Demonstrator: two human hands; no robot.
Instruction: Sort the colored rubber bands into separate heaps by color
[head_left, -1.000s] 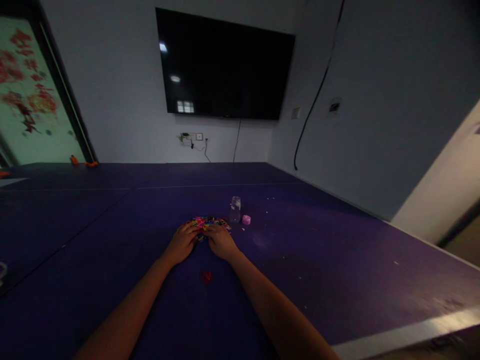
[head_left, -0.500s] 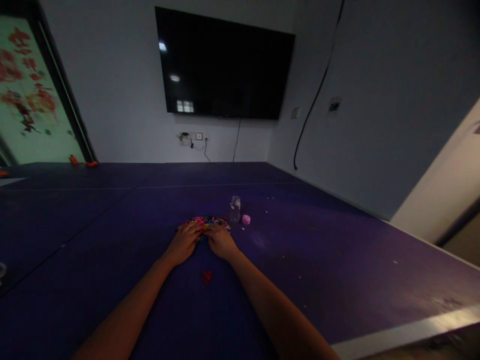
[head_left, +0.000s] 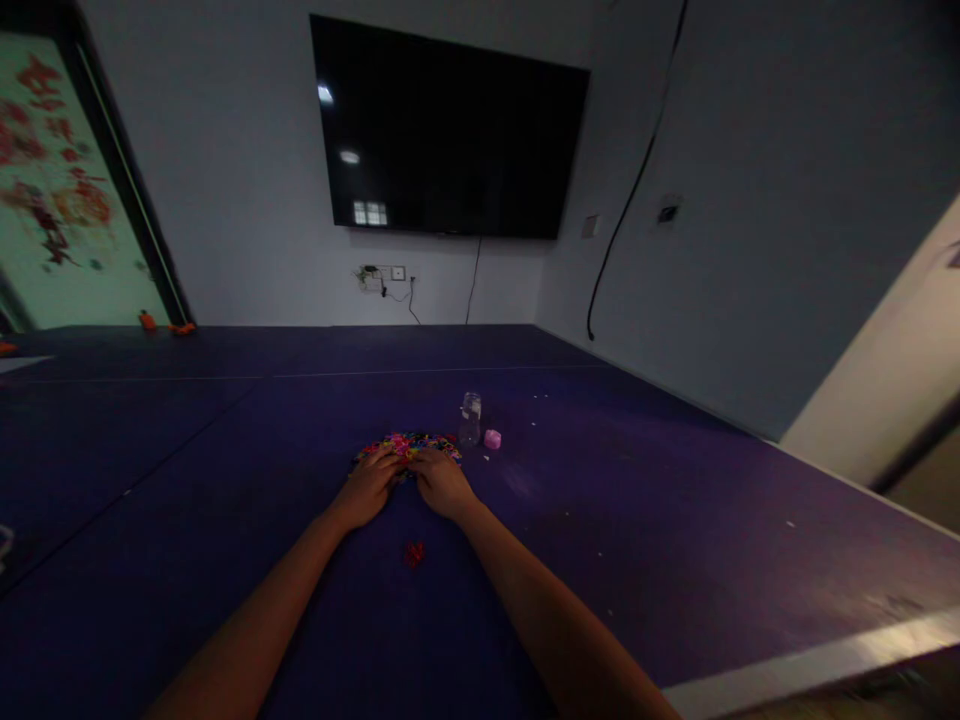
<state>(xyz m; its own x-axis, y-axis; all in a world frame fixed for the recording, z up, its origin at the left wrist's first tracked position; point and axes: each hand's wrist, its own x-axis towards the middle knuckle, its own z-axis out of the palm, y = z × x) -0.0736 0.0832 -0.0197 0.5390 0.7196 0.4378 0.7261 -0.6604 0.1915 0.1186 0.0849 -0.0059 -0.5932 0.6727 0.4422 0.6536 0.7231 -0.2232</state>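
A heap of small, thin, brightly coloured pieces (head_left: 420,441), which look like little rubber bands, lies on the purple surface. My left hand (head_left: 373,480) rests on its near left side, fingers stretched out and slightly apart over the pieces. At the near right side, my right hand (head_left: 441,480) has its fingers bent together, pointing left toward the other hand's fingertips. Whatever the right fingers pinch is too small to make out. Closer to me, between my forearms, sits a small separate clump of red pieces (head_left: 414,554).
Just beyond my right hand stands a clear bottle (head_left: 470,420), with a pink cap-like object (head_left: 492,439) beside it. White scraps dot the purple surface (head_left: 675,520). A large television (head_left: 450,130) hangs on the far wall. Orange objects (head_left: 147,320) lie at the far left.
Both hands stay at the heap, with only slight finger movement. The bottle, the pink object and the red clump keep their places.
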